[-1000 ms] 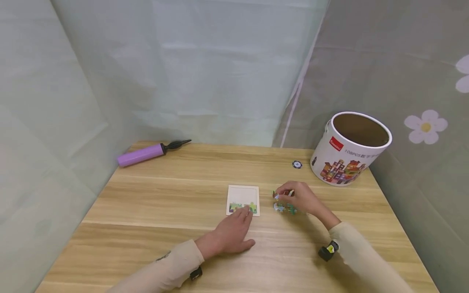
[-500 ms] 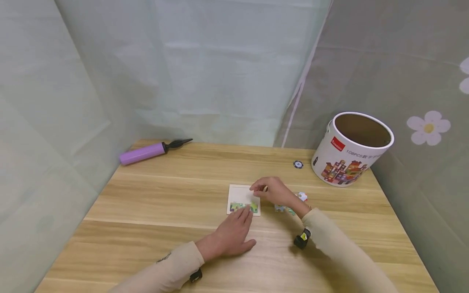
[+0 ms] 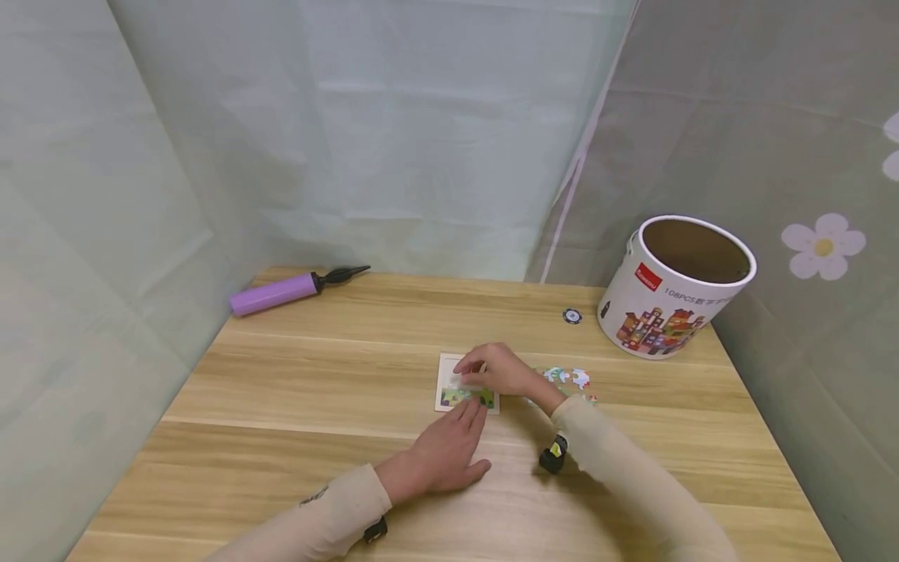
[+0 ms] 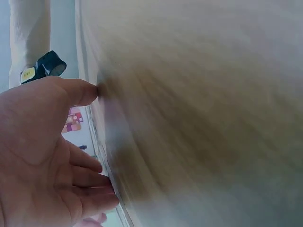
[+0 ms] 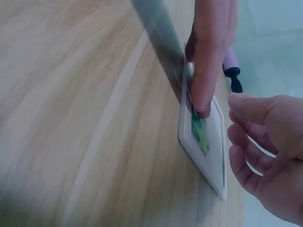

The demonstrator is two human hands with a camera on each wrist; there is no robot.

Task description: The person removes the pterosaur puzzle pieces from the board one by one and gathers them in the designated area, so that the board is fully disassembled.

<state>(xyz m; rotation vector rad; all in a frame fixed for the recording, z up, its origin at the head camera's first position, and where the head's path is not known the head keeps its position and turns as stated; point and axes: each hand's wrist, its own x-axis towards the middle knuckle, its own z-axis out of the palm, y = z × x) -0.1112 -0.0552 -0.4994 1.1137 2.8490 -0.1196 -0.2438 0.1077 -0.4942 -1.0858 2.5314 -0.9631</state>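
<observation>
A small square jigsaw tray point(image 3: 438, 390) with a pale rim lies mid-table, its near part filled by a row of green jigsaw pieces point(image 3: 453, 396). My left hand point(image 3: 449, 449) rests with straight fingertips on the near edge of that row, thumb spread aside. Over the tray, my right hand point(image 3: 502, 371) pinches a light jigsaw piece point(image 3: 456, 381), mostly hidden by the fingers. In the right wrist view, thumb and forefinger of the right hand point(image 5: 279, 137) meet just beside the tray point(image 5: 208, 172). Several loose jigsaw pieces point(image 3: 579, 378) lie to the right, partly behind the right wrist.
A white bucket point(image 3: 660, 312) printed with building blocks stands at the back right. Near it lies a round chip point(image 3: 572, 316). A purple hand pump point(image 3: 274, 295) rests at the back left. Pale cloth point(image 3: 435, 140) hangs behind the table.
My right hand has moved left from the loose pieces to over the tray, carrying the piece it pinched. My left hand stays on the tray.
</observation>
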